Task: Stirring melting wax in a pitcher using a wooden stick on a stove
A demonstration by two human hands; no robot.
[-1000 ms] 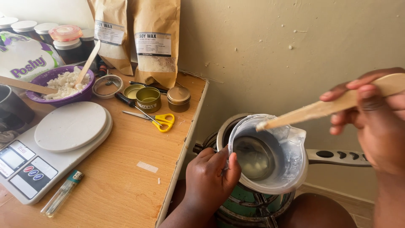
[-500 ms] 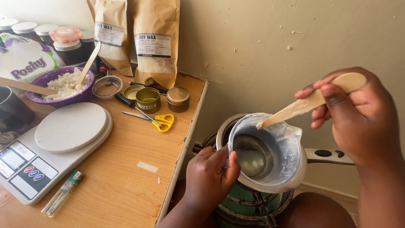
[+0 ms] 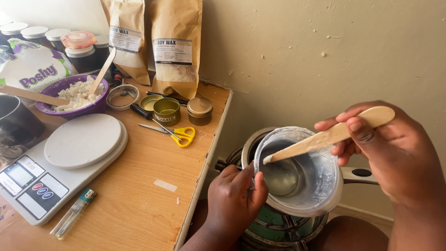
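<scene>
I have my left hand (image 3: 234, 195) wrapped around the near-left wall of the jug (image 3: 299, 172), thumb hooked over its rim and fingers curled tight on the outside. The jug is clear plastic, clouded white inside, and sits in a pot (image 3: 253, 144) on a green burner (image 3: 274, 223), just right of the tabletop (image 3: 139, 186) edge. A little pale liquid lies at the jug's bottom. My right hand (image 3: 390, 153) is to the right of the jug and above it, pinching the broad end of a wooden stick (image 3: 325, 137) between thumb and fingers. The stick slants down to the left, its white-coated tip inside the jug, at the left inner wall; I cannot tell whether it touches. The pot's handle (image 3: 360, 174) juts out right of the jug, under my right hand.

Left of the jug, on the tabletop, yellow scissors (image 3: 174, 132) lie nearest, with 2 gold tins (image 3: 183, 110) behind them. Further left sit a white scale (image 3: 60, 162) and a lighter (image 3: 74, 213). Far left of the jug, a purple bowl (image 3: 74, 95) holds white flakes, with 2 brown bags (image 3: 158, 44) against the wall.
</scene>
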